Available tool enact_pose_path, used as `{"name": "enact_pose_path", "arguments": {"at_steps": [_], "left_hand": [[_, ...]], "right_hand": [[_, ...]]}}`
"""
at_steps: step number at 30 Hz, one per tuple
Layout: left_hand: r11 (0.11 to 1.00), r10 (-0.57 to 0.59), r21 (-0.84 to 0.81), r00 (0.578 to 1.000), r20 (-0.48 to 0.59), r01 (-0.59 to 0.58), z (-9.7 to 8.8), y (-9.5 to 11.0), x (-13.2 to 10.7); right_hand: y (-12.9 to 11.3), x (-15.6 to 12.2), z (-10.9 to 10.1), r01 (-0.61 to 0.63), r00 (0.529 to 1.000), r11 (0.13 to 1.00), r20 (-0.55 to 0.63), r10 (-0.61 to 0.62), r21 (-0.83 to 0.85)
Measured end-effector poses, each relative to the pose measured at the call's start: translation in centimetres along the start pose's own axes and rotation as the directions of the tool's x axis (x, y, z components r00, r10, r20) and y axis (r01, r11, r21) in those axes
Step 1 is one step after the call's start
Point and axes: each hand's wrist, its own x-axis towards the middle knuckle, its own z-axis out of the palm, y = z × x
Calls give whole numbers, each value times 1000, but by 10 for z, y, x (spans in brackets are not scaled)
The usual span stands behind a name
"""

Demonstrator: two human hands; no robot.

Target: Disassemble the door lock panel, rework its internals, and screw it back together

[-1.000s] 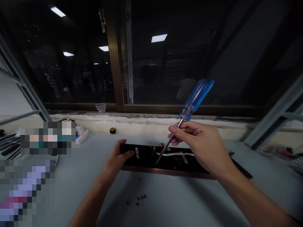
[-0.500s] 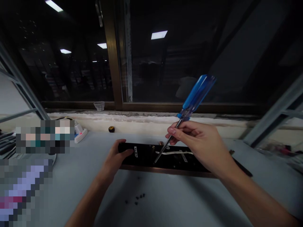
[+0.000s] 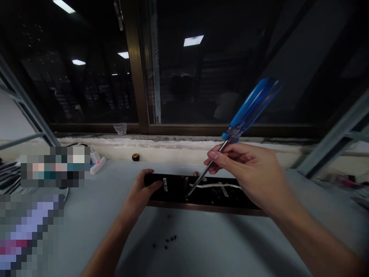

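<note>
My right hand [image 3: 245,165] pinches the metal shaft of a screwdriver [image 3: 253,105] with a clear blue handle. The handle leans up and to the right, and the tip meets the top face of a long black panel [image 3: 175,192] with a copper-coloured front edge. At the panel's left end, my left hand [image 3: 141,190] grips it with the thumb on top and fingers behind. A white cable [image 3: 213,186] runs along the panel, partly behind my right hand. Several small dark screws [image 3: 167,241] lie on the table in front.
The grey table [image 3: 95,215] reaches back to a ledge under a dark window. On the ledge stands a clear plastic cup [image 3: 120,128]. A small black and gold knob [image 3: 135,157] sits at the table's back, and a white power strip [image 3: 98,164] lies left. Metal frames rise at both sides.
The screwdriver's handle has swung to the right and up, and my right hand has shifted slightly right. The tip stays near the same spot. My left hand keeps its grip.
</note>
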Motion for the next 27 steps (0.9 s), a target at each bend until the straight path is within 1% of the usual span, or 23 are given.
{"name": "enact_pose_path", "arguments": {"at_steps": [3,6,9,11,13,17,23,27], "left_hand": [[1000,-9,-5,1000,-2,9,1,1,0],[1000,8,-3,1000,-4,-8,1,0,1],[1000,15,7,1000,-8,-15,0,-2,3],[1000,14,2,1000,-8,-14,1,-4,5],[1000,15,-25,1000,-11,-15,1,-6,6],[998,6,-63,1000,-22,-8,3,-7,6],[999,18,-36,1000,-20,-18,2,-5,5],[999,18,-35,1000,-24,-19,3,-5,5]], "right_hand": [[-3,1,-5,7,999,1000,-31,-7,12],[-5,3,-17,26,998,999,-56,-27,-26],[-3,6,-34,45,999,991,-10,-46,-124],[-1,7,-44,37,999,983,27,-33,-178],[2,8,-50,19,999,980,31,-13,-196],[4,8,-50,5,1000,985,32,1,-171],[1,9,-40,-26,994,991,106,40,-135],[3,11,-39,-14,988,990,150,35,-139]]}}
